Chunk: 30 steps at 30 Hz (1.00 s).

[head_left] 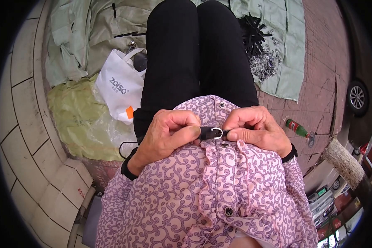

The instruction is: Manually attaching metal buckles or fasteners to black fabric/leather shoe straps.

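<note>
Close in front of my body, a short black strap [207, 132] stretches between my two hands. A silvery D-shaped metal ring [218, 132] sits on it, nearer the right-hand fingers. My left hand [167, 134] pinches the strap's left end between thumb and fingers. With thumb and forefinger, my right hand [256, 128] grips the other end just beside the ring. Beyond my right knee lies a heap of black straps [253, 33], and next to it a pile of small metal rings [265, 66].
Pale green sheeting [291, 78] covers the ground under the piles. Left of my legs stand a white tote bag [120, 89] and yellowish plastic sheeting [76, 120]. A green bottle [296, 128] lies on the paving at right. A stone ledge [25, 103] runs along the left.
</note>
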Each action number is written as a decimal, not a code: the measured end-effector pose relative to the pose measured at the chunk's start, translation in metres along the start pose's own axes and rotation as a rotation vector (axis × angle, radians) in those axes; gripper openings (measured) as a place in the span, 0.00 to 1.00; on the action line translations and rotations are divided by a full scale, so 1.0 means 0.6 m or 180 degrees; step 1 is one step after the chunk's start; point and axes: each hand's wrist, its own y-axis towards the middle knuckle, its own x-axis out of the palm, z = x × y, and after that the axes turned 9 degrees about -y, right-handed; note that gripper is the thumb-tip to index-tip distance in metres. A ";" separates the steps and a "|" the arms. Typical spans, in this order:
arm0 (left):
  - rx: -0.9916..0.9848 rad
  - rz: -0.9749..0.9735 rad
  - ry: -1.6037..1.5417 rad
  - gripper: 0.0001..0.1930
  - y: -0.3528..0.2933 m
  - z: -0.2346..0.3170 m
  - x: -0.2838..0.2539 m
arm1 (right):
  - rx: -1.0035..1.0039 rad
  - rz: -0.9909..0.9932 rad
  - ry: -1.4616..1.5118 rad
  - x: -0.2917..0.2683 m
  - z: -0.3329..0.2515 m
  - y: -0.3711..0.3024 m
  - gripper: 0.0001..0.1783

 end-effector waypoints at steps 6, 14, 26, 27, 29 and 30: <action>-0.0201 -0.0162 0.0622 0.08 0.014 0.022 -0.028 | 0.0038 -0.0121 0.0235 -0.006 0.003 0.004 0.05; 0.1954 -0.0256 0.3401 0.21 0.025 0.068 0.017 | 0.0143 0.0026 0.0124 0.001 -0.005 0.013 0.05; 0.1728 -0.0480 0.2123 0.12 0.052 0.016 0.019 | 0.0190 -0.0050 0.0186 0.001 0.001 0.013 0.06; 0.1643 -0.0469 0.1944 0.12 0.052 0.011 0.017 | 0.0215 -0.0062 0.0183 0.001 0.001 0.013 0.06; 0.1548 -0.0442 0.1767 0.11 0.047 0.006 0.016 | 0.0237 -0.0086 0.0115 0.001 0.003 0.012 0.06; 0.1247 -0.0380 0.1572 0.11 0.042 0.004 0.017 | 0.0254 -0.0102 0.0042 0.001 0.004 0.011 0.05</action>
